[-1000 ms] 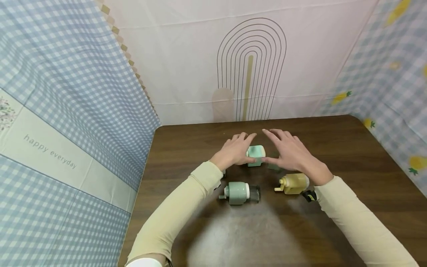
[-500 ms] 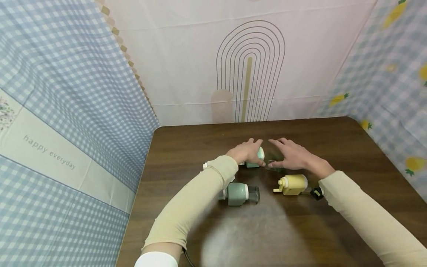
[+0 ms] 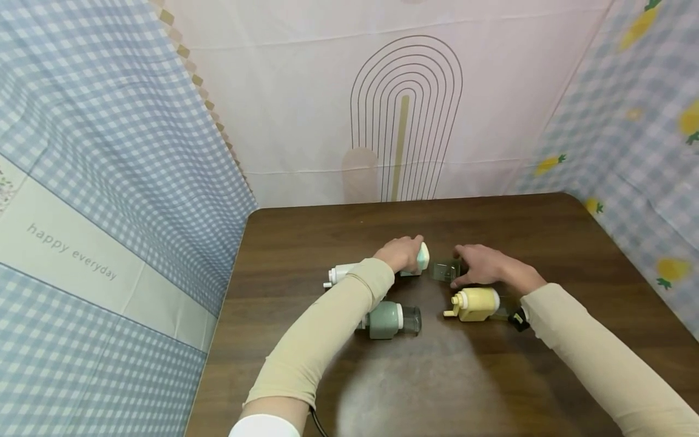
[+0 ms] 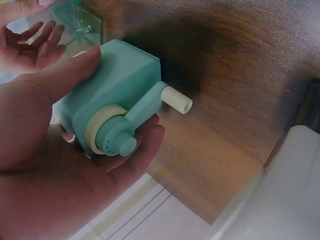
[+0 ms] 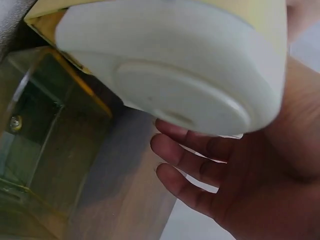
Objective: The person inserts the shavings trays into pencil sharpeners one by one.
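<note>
My left hand (image 3: 403, 253) grips a mint-green pencil sharpener (image 4: 122, 75) with a hand crank, thumb on top and fingers beneath in the left wrist view. To the right of it lies a clear greenish shavings drawer (image 3: 443, 271). My right hand (image 3: 483, 265) is at the drawer's right end, thumb and fingers apart with loosely bent fingers. Just below that hand sits a yellow pencil sharpener (image 3: 477, 304); its pale end (image 5: 175, 75) covers part of the hand in the right wrist view.
A dark green pencil sharpener (image 3: 384, 320) with its smoky drawer (image 3: 411, 320) partly out lies nearer on the wooden table (image 3: 306, 243). Behind the left sleeve (image 3: 327, 328) a white pencil sharpener (image 3: 340, 273) partly shows. Another clear drawer (image 5: 35, 130) is beside the yellow sharpener.
My left hand has moved right and down onto the mint-green sharpener and closed around it. My right hand has moved down and right to the clear drawer.
</note>
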The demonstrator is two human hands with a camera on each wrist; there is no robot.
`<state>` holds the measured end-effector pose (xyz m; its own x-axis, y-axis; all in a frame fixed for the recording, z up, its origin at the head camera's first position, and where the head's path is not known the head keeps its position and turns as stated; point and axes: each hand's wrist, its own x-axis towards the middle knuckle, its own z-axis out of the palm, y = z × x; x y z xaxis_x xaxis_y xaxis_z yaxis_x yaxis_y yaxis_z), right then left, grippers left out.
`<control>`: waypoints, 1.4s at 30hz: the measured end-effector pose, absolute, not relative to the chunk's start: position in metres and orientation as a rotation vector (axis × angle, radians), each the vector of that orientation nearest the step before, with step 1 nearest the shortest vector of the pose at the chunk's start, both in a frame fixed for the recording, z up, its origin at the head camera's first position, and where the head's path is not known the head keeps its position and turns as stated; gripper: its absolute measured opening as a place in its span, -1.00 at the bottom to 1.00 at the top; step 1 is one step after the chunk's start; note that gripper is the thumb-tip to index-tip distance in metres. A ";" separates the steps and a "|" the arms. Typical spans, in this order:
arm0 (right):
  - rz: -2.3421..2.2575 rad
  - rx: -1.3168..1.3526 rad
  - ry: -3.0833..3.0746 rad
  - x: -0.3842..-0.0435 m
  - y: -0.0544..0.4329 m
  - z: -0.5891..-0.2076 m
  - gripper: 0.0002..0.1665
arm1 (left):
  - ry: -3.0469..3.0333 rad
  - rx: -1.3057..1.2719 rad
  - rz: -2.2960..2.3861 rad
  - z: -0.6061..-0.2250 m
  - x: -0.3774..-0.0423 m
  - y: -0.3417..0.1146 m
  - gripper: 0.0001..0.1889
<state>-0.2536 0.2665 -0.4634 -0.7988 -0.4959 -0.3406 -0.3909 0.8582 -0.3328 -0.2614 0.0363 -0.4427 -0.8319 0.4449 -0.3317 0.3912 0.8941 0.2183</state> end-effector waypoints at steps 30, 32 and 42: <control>-0.470 -0.734 2.612 -0.263 0.248 -0.469 -0.33 | 2.651 0.617 0.086 -0.435 -0.261 0.042 -0.38; -0.472 -0.734 2.617 -0.263 0.247 -0.470 -0.33 | 2.662 0.637 0.085 -0.434 -0.258 0.041 -0.40; -0.465 -0.723 2.629 -0.264 0.238 -0.473 -0.21 | 2.687 0.629 0.099 -0.433 -0.256 0.040 -0.41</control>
